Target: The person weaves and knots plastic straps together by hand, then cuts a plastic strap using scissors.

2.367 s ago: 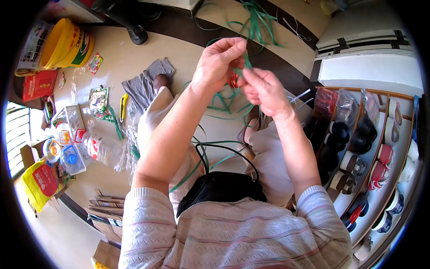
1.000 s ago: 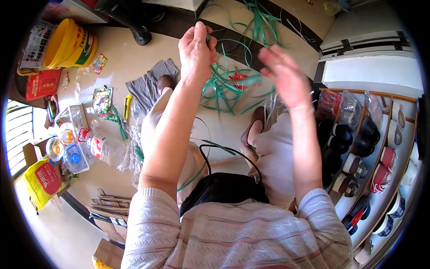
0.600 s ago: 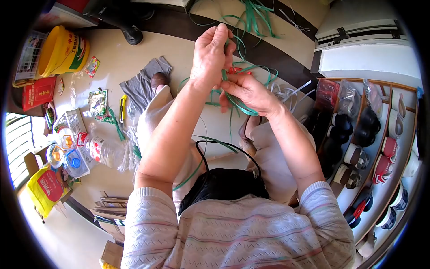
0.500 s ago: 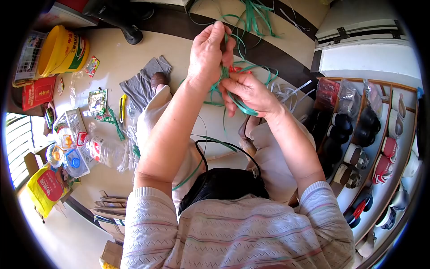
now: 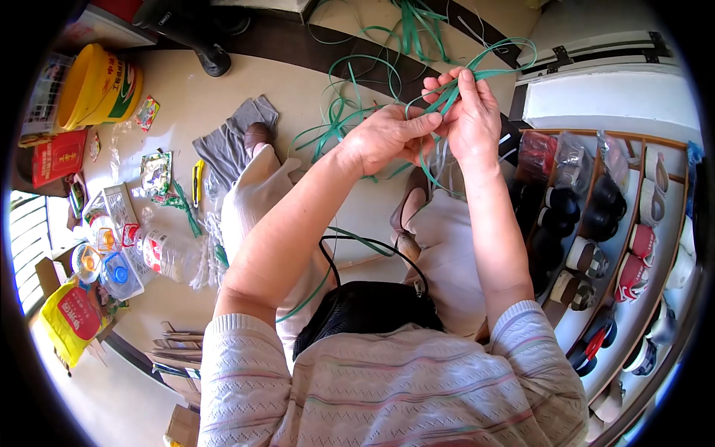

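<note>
Green plastic strips [image 5: 488, 74] run between my two hands in front of me, with a loop standing out to the upper right. My right hand [image 5: 477, 123] is closed on them, thumb pressed against the fingers. Close beside it, my left hand [image 5: 387, 138] pinches the strips near the right fingers; its fingertips are partly hidden. More green strips [image 5: 342, 112] curl loosely behind my left hand. On my lap rests a black bag [image 5: 365, 316] with thin handles, and another green strip [image 5: 316, 294] trails next to it.
A shoe rack [image 5: 588, 298] stands at the right. Along the left are a yellow bucket [image 5: 93, 89], a yellow-handled cutter [image 5: 197, 182], plastic bottles [image 5: 167, 249] and flattened cardboard [image 5: 179, 350]. Further green strips [image 5: 421, 30] and black boots [image 5: 190, 37] are at the far side.
Both hands have moved; the right went up and right, the left down and right. The strips have come along, with a loop now stretching right. A red piece near the hands is no longer visible.
</note>
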